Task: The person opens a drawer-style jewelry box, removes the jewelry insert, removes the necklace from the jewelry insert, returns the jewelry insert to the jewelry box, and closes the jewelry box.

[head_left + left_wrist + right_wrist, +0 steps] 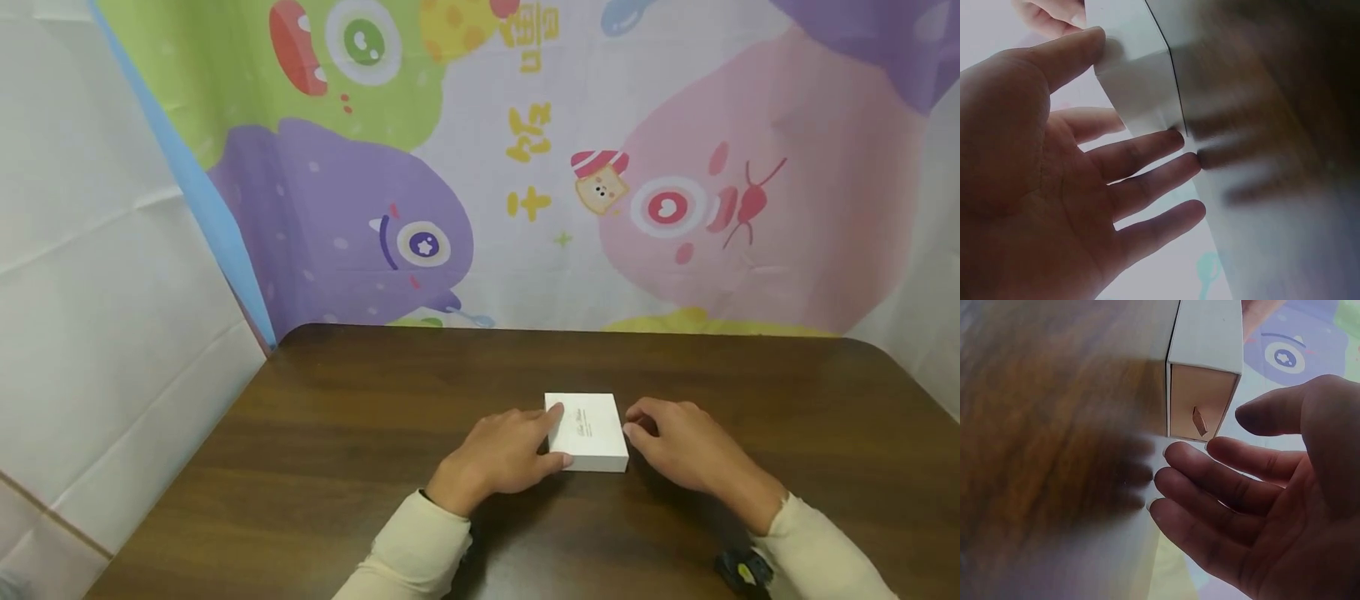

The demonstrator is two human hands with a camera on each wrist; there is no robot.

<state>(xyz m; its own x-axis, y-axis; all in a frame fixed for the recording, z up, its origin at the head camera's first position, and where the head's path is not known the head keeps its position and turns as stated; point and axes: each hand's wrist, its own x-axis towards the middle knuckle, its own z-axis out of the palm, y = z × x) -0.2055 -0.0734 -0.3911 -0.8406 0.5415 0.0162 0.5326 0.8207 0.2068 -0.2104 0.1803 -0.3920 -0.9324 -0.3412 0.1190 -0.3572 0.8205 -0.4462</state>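
Note:
A small white drawer box [588,433] with dark lettering on its lid lies flat on the brown table. At its left end, my left hand [506,450] rests with straight, spread fingers, the index finger on the lid and the thumb against the near side. In the left wrist view, the other fingers [1141,187] extend by the box's end, close to the tabletop. My right hand [682,442] is just beyond the right end, fingers loosely bent and holding nothing. That end shows a tan drawer front [1188,394] with a small ribbon pull tab [1199,422] in the right wrist view.
The wooden table [360,375] reaches back to a cartoon-printed cloth [540,275]. Pale cloth [97,250] hangs along the left side. A dark strap with a small device [744,572] is at the right wrist.

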